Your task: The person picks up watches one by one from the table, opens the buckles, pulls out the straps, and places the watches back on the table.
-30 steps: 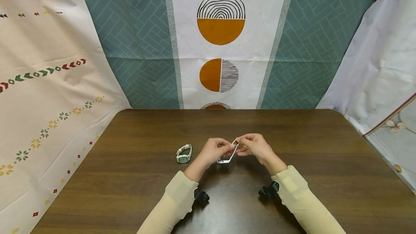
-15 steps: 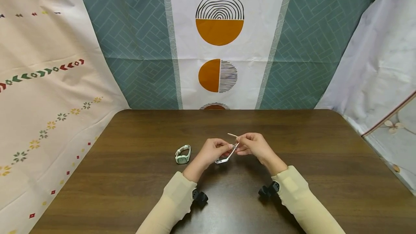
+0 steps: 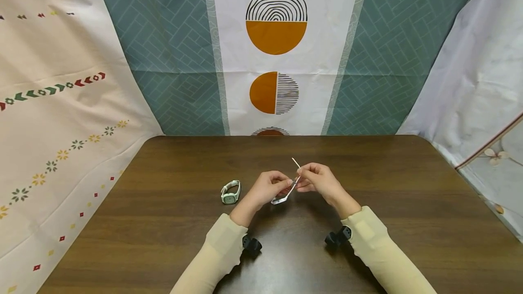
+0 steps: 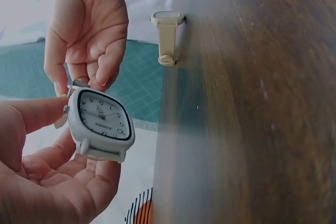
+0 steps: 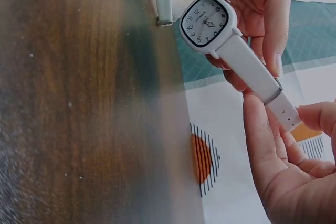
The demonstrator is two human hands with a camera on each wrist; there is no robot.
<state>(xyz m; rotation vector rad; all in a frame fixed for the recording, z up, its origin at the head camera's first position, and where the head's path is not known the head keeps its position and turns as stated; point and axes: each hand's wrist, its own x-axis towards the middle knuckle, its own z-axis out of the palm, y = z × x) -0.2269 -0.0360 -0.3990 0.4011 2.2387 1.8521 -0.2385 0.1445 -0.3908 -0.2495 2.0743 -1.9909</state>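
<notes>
A white wristwatch (image 5: 207, 23) with a square, black-rimmed dial hangs between both hands above the table. My left hand (image 3: 269, 187) pinches its strap near the metal buckle (image 5: 274, 95). Further along, my right hand (image 3: 318, 180) grips the strap (image 5: 249, 66) between thumb and fingers, close to the holed end. In the head view, a narrow strap piece sticks up past the right fingertips. The dial faces up toward the left wrist camera; fingers partly hide the back of the strap.
A pale green wristwatch (image 3: 230, 193) stands on the brown wooden table (image 3: 143, 221), left of the left hand. A patterned cloth (image 3: 275, 58) hangs behind the table's far edge. Black wrist cameras (image 3: 252, 246) sit at both cuffs.
The strap end has swung out from between the hands, first pointing up and left, now more steeply upward. My right hand has risen slightly. The green wristwatch stays put.
</notes>
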